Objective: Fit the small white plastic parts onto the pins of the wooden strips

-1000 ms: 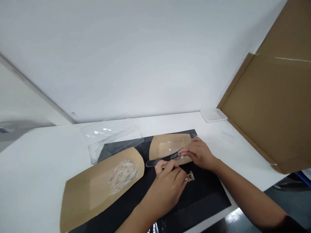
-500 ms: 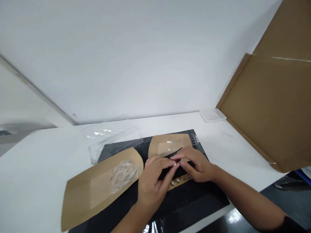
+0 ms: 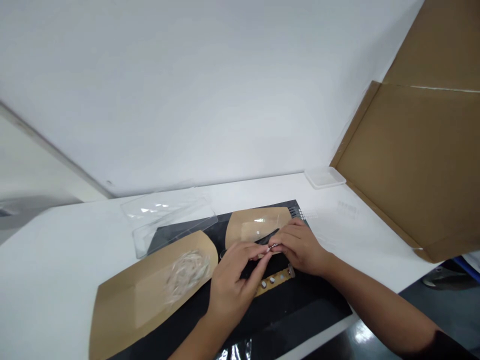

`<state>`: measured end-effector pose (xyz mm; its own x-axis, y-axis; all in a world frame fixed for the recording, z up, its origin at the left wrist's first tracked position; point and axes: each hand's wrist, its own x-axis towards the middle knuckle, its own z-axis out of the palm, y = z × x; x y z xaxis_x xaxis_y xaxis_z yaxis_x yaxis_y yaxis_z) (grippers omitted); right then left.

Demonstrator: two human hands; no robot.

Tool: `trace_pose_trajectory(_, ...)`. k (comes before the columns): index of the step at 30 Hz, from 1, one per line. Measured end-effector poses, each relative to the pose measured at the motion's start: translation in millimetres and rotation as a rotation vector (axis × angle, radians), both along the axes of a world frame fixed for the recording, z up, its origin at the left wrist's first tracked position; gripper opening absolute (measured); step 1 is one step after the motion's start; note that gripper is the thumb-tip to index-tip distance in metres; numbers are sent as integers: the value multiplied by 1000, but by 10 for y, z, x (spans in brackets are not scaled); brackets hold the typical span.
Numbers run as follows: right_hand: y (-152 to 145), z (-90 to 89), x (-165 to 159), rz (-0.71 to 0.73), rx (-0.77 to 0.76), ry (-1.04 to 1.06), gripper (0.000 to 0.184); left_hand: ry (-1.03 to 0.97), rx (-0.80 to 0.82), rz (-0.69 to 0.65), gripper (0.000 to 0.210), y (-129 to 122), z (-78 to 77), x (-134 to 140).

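Fingertips of my left hand (image 3: 231,287) and my right hand (image 3: 302,246) meet above a black mat (image 3: 300,310). Both hands are closed in a pinch around something tiny, with a pale bit and a dark, thin, beaded-looking bit between them; its kind is too small to tell. Just below them lies a yellow-brown strip (image 3: 277,279) carrying several small silvery round pieces. Behind my fingers stands a small brown paper tray (image 3: 240,220) with a white round bit (image 3: 258,232) in it. To the left, a larger brown paper tray (image 3: 120,300) holds a heap of clear, thin plastic pieces (image 3: 189,270).
Clear plastic covers (image 3: 168,217) lie at the back left, partly over the mat. A shallow translucent container (image 3: 325,178) stands by the wall, beside a large cardboard box (image 3: 408,165) on the right. Sheets with white dots (image 3: 303,214) lie past the mat's far corner.
My right hand has lifted slightly and closed its fingers tighter, uncovering the right end of the yellow-brown strip. A dark, thin bit now shows between the fingertips. The view has shifted slightly.
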<state>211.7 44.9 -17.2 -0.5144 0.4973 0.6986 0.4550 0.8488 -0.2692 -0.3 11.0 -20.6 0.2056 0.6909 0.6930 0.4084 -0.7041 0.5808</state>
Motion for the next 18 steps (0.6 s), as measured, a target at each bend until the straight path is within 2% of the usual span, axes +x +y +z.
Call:
trace_pose_trajectory(10, -28, 16, 19, 3, 1, -27, 21, -31, -37, -109, 12, 11, 94, 7)
trace_pose_trajectory(18, -29, -29, 13, 3, 9, -25, 17, 63, 96, -84, 15, -1, 61, -7)
